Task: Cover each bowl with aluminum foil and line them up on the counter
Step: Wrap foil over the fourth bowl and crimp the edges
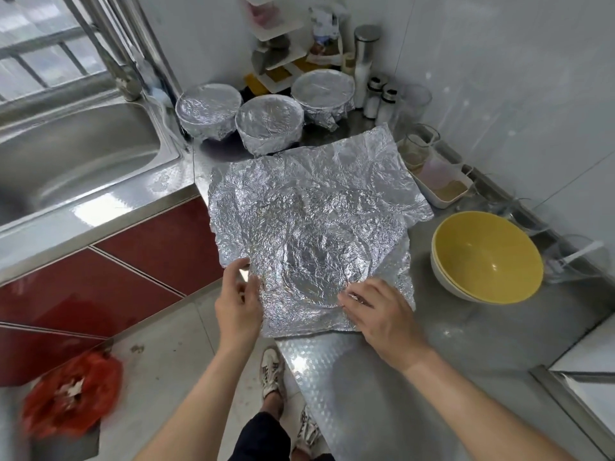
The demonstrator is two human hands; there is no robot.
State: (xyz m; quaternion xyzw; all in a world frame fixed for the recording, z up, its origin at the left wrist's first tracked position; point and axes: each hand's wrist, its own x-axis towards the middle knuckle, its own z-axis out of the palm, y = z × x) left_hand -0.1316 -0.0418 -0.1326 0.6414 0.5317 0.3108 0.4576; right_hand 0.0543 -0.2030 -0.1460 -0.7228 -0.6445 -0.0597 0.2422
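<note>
A large crinkled sheet of aluminum foil [309, 221] lies spread on the steel counter [466, 344], a round bowl-rim imprint in its middle. My left hand [238, 301] pinches the foil's near left edge. My right hand [382, 314] grips its near right edge. Whether a bowl sits under the sheet is hidden. Three foil-covered bowls stand in a row at the back: left [208, 109], middle [269, 123] and right [322, 93]. To the right of the sheet stands an uncovered yellow bowl [487, 257], stacked in another bowl.
A steel sink [76, 151] with a tap lies at the left. Spice shakers [381, 101], a tall canister, clear glass jars and a white tray [442, 181] line the back and right wall. A red bag [71, 394] sits on the floor.
</note>
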